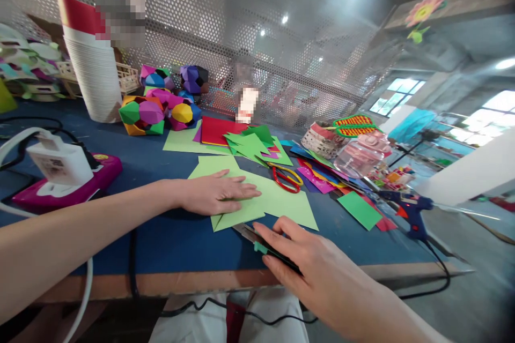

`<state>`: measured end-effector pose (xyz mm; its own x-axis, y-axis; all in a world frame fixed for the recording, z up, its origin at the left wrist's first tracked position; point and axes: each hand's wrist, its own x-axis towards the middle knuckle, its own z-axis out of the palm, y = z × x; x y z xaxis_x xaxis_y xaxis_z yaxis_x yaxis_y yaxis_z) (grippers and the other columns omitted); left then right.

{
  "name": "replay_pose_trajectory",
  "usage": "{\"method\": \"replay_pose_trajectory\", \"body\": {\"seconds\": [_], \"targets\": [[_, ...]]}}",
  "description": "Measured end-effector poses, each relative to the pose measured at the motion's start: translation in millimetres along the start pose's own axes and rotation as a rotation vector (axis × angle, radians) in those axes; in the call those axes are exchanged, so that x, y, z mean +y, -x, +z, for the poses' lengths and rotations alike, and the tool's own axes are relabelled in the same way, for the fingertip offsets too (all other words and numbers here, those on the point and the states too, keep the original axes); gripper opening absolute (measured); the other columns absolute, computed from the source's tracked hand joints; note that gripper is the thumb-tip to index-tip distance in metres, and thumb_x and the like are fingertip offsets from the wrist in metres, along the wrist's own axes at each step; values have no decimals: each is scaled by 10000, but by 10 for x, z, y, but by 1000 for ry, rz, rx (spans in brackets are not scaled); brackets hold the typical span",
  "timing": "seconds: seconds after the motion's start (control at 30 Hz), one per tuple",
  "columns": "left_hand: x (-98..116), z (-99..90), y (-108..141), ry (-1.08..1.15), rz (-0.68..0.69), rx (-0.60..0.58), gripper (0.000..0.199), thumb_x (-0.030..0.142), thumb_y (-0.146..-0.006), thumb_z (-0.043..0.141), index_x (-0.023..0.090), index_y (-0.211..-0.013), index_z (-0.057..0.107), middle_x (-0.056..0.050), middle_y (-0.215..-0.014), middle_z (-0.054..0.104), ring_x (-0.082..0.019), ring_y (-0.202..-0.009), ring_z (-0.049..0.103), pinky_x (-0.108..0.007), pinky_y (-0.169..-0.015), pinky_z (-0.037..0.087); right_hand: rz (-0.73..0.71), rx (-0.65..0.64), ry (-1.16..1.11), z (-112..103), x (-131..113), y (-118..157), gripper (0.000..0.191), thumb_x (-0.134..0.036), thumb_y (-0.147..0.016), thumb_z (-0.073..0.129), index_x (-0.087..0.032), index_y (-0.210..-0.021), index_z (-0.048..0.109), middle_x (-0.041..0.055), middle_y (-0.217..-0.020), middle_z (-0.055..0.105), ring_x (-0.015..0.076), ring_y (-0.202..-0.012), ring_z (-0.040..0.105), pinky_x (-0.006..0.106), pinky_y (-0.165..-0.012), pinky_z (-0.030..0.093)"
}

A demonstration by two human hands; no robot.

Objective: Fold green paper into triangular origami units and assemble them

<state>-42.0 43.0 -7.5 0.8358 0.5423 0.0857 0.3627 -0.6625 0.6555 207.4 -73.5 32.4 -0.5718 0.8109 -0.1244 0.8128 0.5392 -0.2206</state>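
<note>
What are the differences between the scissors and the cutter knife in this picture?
The cutter knife is held in the right hand, while the scissors lie unheld, partly on light green paper. The scissors have red and yellow handles; the cutter knife has a dark body with a green part. The cutter knife is nearer the table's front edge than the scissors. Both are cutting tools.

White cup stack [94, 80] — magenta power strip [103, 177] nearer.
</note>
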Motion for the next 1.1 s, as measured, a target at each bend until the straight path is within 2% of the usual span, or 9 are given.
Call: {"method": "replay_pose_trajectory", "body": {"seconds": [0.1,0.27,0.5,0.77,0.97,1.1], "targets": [[4,61,-5,-91,-19,1,501,435,-1002,508,395,-1496,438,20,-1639,268,-296,-1546,131,-514,-1216,-78,-25,-19,2,-6,-13,-14,462,-321,-1027,422,-282,-1484,475,91,-1212,569,215,-951,661,403,-869,562],[-9,84,-6,-133,-33,-21,525,465,-1004,491,388,-1516,402,11,-1647,241,-307,-1548,109,-527,-1211,-69,-44,-40,37,-33,-32,-37,458,-313,-1029,421,-271,-1481,481,80,-1158,582,213,-924,661,391,-811,564],[-20,76,-11,-97,-26,9,509,451,-990,537,372,-1487,458,4,-1632,281,-312,-1539,159,-539,-1214,-46,-89,-41,62,-57,-23,-45,447,-306,-1029,432,-257,-1469,492,70,-1138,590,198,-898,664,360,-778,559],[-34,71,-21,-47,-13,31,505,445,-965,576,388,-1460,494,5,-1621,307,-319,-1531,187,-538,-1216,-45,-113,-26,62,-29,9,-57,451,-306,-1033,427,-241,-1475,489,91,-1178,591,203,-937,665,361,-812,562],[4,47,-19,-115,-29,-31,538,447,-991,526,380,-1511,410,-11,-1643,244,-332,-1538,142,-571,-1203,-58,-112,-50,95,-73,-25,-63,447,-290,-1024,435,-221,-1459,510,96,-1155,603,207,-899,675,358,-770,572],[-6,48,-14,-78,-14,2,527,457,-968,566,397,-1481,461,-12,-1632,286,-345,-1528,174,-571,-1210,-33,-117,-48,72,-36,-10,-49,456,-273,-1020,426,-221,-1467,504,106,-1184,598,219,-943,677,381,-809,579]]}}
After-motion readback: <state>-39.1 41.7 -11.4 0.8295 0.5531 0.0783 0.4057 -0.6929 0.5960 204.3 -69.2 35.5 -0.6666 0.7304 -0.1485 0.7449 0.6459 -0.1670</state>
